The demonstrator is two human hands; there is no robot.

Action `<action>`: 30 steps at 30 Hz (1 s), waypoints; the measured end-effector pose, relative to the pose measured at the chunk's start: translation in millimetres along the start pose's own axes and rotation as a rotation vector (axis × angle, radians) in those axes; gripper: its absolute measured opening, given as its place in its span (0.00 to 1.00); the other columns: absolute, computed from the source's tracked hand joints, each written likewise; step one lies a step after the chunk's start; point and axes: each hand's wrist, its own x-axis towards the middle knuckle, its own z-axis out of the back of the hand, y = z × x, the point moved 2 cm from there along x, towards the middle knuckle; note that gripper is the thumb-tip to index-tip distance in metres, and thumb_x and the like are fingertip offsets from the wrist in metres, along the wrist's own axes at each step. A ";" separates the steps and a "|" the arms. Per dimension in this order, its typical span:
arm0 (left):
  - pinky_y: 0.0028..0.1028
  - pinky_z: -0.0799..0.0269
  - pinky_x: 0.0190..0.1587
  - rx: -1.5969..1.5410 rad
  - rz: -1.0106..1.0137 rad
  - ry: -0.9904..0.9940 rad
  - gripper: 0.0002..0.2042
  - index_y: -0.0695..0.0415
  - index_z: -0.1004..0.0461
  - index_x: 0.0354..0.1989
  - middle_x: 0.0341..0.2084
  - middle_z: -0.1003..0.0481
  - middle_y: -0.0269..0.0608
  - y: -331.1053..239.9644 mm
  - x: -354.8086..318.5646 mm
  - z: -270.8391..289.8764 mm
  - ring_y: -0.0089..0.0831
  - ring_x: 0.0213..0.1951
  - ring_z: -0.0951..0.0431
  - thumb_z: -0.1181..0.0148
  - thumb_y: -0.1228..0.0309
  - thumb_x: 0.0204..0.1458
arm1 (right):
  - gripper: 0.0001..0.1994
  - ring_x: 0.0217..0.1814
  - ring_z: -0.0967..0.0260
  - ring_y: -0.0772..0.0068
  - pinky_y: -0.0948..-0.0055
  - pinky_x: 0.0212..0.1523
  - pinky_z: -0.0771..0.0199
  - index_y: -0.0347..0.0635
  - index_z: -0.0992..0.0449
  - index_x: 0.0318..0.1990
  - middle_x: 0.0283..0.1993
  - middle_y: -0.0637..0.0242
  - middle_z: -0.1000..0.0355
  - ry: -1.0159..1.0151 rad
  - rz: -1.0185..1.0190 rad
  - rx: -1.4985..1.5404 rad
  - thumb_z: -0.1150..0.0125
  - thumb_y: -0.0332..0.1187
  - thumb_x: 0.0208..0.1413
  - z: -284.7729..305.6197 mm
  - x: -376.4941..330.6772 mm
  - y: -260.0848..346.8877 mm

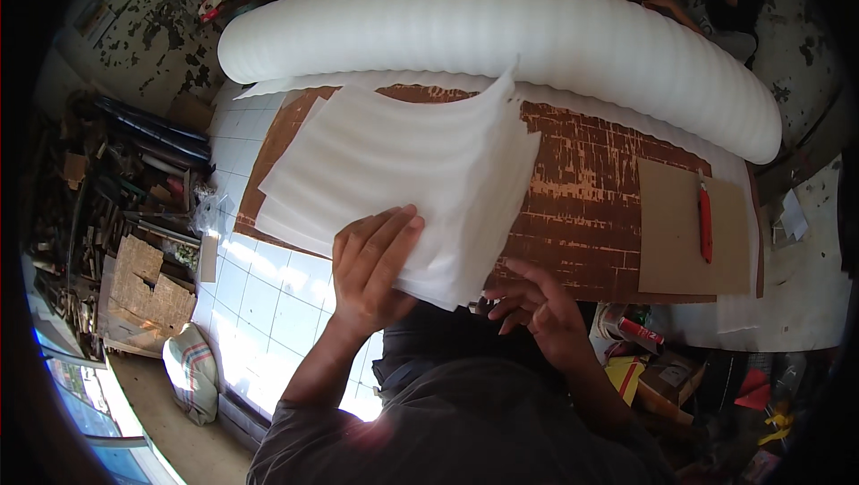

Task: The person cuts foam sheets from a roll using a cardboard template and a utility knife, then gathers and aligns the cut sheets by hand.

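Observation:
A stack of white foam sheets (385,154) is held up at its near edge by my left hand (371,261). The fingers lie across the top sheet and the thumb is hidden. Along the right side the sheets' edges fan out, and one far corner sticks up. Just right of the near corner is my right hand (541,310), its fingers apart and slightly bent, with nothing seen in them. Beneath the stack lies a scuffed brown board (582,208) on the worktable.
A long roll of white foam (501,24) spans the table's far side. On the right, a red-handled cutter (705,225) rests on a tan cardboard sheet (667,234). Scrap and a woven sack (190,373) are at left; boxes (671,378) stand at right. Two people are beyond the roll.

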 end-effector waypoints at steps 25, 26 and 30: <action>0.49 0.30 0.64 -0.370 0.930 0.706 0.37 0.64 0.36 0.71 0.58 0.25 0.68 69.0 2.6 44.4 0.59 0.63 0.25 0.54 0.41 0.70 | 0.51 0.83 0.53 0.50 0.55 0.79 0.53 0.37 0.62 0.81 0.80 0.44 0.52 -0.465 0.051 -0.385 0.37 0.52 0.62 38.8 6.8 67.4; 0.49 0.31 0.64 -0.360 0.850 0.709 0.38 0.64 0.35 0.71 0.59 0.25 0.68 65.0 2.1 39.6 0.58 0.63 0.24 0.55 0.40 0.70 | 0.51 0.83 0.55 0.51 0.55 0.79 0.54 0.36 0.61 0.80 0.80 0.44 0.52 -0.470 0.030 -0.437 0.35 0.48 0.60 40.0 7.8 65.9; 0.48 0.31 0.65 -0.231 0.737 0.735 0.39 0.64 0.36 0.71 0.60 0.26 0.67 67.9 5.1 35.1 0.57 0.63 0.24 0.51 0.39 0.68 | 0.50 0.83 0.56 0.51 0.57 0.80 0.56 0.35 0.60 0.80 0.80 0.44 0.51 -0.479 -0.028 -0.344 0.36 0.39 0.57 41.4 7.5 65.2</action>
